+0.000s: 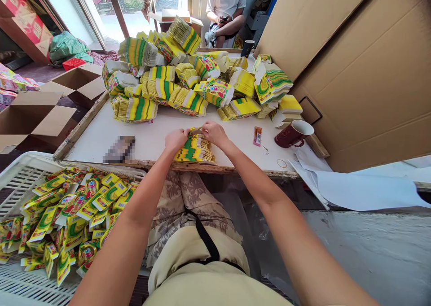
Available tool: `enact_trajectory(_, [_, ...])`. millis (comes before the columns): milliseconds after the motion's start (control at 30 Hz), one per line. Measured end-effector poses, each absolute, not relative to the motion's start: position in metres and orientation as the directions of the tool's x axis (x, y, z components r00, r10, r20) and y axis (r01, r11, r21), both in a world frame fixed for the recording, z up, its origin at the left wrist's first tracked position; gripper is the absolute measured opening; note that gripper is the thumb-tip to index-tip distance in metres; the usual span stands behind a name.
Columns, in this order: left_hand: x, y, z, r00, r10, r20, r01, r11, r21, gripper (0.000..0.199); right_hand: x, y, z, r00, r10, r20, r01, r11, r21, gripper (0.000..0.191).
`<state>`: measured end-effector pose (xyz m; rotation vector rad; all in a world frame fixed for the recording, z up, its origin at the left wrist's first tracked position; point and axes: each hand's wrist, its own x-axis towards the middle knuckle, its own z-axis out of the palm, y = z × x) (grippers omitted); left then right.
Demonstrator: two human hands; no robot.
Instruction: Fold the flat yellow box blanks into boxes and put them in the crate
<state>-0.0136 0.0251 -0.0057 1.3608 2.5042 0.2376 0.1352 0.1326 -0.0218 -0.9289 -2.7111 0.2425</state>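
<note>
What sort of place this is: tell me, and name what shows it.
Probably a small packing workshop: bundled yellow-and-green cartons are heaped on a white-topped table, a white plastic basket holds many loose cartons, and open cardboard boxes stand on the left.

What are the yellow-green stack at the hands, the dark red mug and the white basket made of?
Yellow-green stack: probably thin printed card, judging by its many flat layers. Dark red mug: likely glazed ceramic, smooth with pale interior, though metal possible. White basket: seemingly smooth plastic, given its regular slots.
</note>
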Motion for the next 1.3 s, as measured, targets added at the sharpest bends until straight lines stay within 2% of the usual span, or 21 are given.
enact_trajectory(433, [-0.014,0.025,-0.004,-0.488,0.857,-0.167,0.816,0.516,0.262,0.057,0.108,0.142,-0.013,-0.708,0.700,0.093,0.675,0.710,-0.200,0.026])
enact_trajectory(600, [-0.014,0.024,-0.003,-0.455,0.876,-0.160,0.834,0.482,0.268,0.054,0.104,0.147,-0.015,-0.691,0.719,0.072,0.687,0.685,-0.244,0.030])
enact_trajectory(867, [-0.015,0.023,-0.004,-0.443,0.883,-0.154,0.846,0.469,0.254,0.050,0.103,0.150,-0.030,-0.675,0.737,0.009,0.663,0.613,-0.429,0.031])
enact_trajectory(1133, [-0.015,0.023,-0.005,-0.426,0.893,-0.146,0.857,0.450,0.251,0.045,0.098,0.150,-0.034,-0.683,0.727,-0.068,0.543,0.443,-0.713,0.031])
enact_trajectory(1300, [-0.017,0.023,-0.005,-0.404,0.902,-0.149,0.861,0.430,0.270,0.041,0.089,0.130,-0.034,-0.742,0.666,-0.076,0.401,0.350,-0.847,0.015])
